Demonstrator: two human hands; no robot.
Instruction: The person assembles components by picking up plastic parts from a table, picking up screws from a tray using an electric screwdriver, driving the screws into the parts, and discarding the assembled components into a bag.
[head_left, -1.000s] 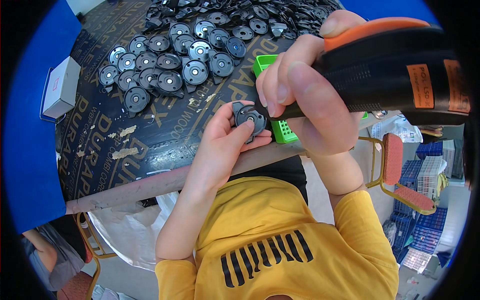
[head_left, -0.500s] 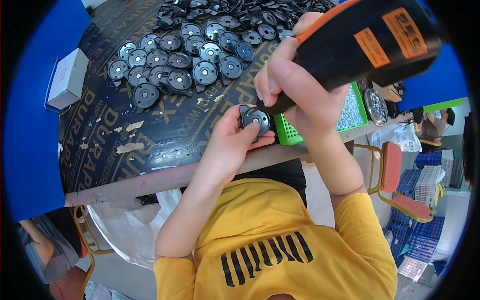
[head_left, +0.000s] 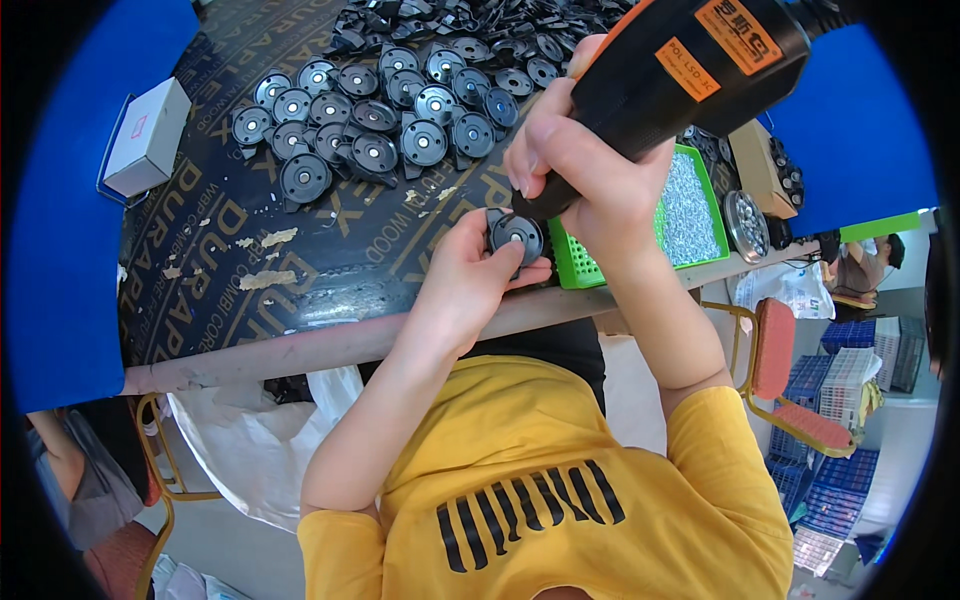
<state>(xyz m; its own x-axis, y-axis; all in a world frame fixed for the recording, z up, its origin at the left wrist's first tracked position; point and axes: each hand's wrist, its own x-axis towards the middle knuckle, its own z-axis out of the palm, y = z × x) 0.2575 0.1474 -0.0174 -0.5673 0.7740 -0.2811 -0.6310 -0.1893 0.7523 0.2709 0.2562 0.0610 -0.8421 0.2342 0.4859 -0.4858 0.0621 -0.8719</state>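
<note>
Near the table's front edge, my left hand grips a round black disc-shaped part with a silvery centre, the thumb pressed on its face. My right hand is wrapped round a black and orange electric screwdriver, which slants down to the left. Its tip reaches the upper edge of the held part; whether it sits on a screw there is hidden. Just right of the part, partly behind my right wrist, stands a green tray of small silvery screws.
Several similar black discs lie grouped on the dark printed table, a heap of black parts behind them. A white box stands at the left by a blue panel. A round dish and a cardboard box are at the right.
The screwdriver's body has tilted and shifted a little left along with my right hand. The disc stays in my left hand, and the whole view has shifted slightly.
</note>
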